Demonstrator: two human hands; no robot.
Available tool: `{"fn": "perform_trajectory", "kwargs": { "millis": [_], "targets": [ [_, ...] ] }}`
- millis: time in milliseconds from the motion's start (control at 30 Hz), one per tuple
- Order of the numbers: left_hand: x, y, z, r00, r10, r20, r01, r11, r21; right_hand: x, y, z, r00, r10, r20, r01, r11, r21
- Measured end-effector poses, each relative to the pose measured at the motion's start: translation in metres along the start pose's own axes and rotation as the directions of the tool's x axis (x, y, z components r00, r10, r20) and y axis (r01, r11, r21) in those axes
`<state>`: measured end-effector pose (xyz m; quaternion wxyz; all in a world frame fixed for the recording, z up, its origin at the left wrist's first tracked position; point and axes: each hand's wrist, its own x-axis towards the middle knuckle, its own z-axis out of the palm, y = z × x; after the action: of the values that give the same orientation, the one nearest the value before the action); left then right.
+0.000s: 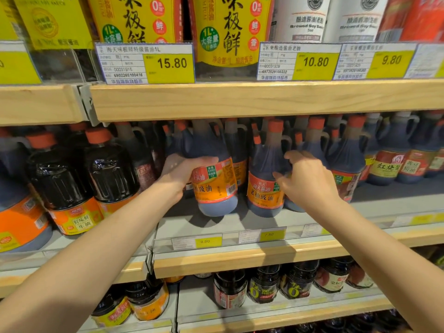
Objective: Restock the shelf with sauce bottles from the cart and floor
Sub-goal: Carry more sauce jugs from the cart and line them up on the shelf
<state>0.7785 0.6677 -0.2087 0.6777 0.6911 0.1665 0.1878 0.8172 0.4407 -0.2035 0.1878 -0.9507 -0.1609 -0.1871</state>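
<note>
On the middle shelf [240, 222], the left hand [182, 170] wraps its fingers around a bottle [213, 179], tilted and lifted just off the shelf, likely to slot it into the front gap. The right hand [305, 179], fingers spread, touches the neighbour bottle [265, 183], probably steadying it.
</note>
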Motion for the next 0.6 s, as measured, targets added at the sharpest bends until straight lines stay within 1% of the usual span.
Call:
{"fn": "perform_trajectory", "kwargs": {
  "millis": [167,333,400,600],
  "targets": [
    [0.012,-0.016,0.014,0.995,0.09,0.03,-0.094,0.98,0.177,0.002,0.003,0.005,1.0,-0.029,-0.005,0.03,0.999,0.045],
    [0.017,-0.028,0.018,0.988,0.144,0.049,-0.152,0.959,0.238,0.004,0.005,0.008,0.999,-0.039,-0.022,0.04,0.998,0.054],
    [0.017,-0.031,0.019,0.987,0.156,0.036,-0.16,0.954,0.254,0.003,0.006,0.008,0.999,-0.038,-0.027,0.04,0.998,0.058],
    [0.019,-0.037,0.022,0.982,0.185,0.032,-0.187,0.951,0.248,-0.011,0.012,0.017,0.998,-0.051,-0.048,0.053,0.998,0.041]
  ]
}}
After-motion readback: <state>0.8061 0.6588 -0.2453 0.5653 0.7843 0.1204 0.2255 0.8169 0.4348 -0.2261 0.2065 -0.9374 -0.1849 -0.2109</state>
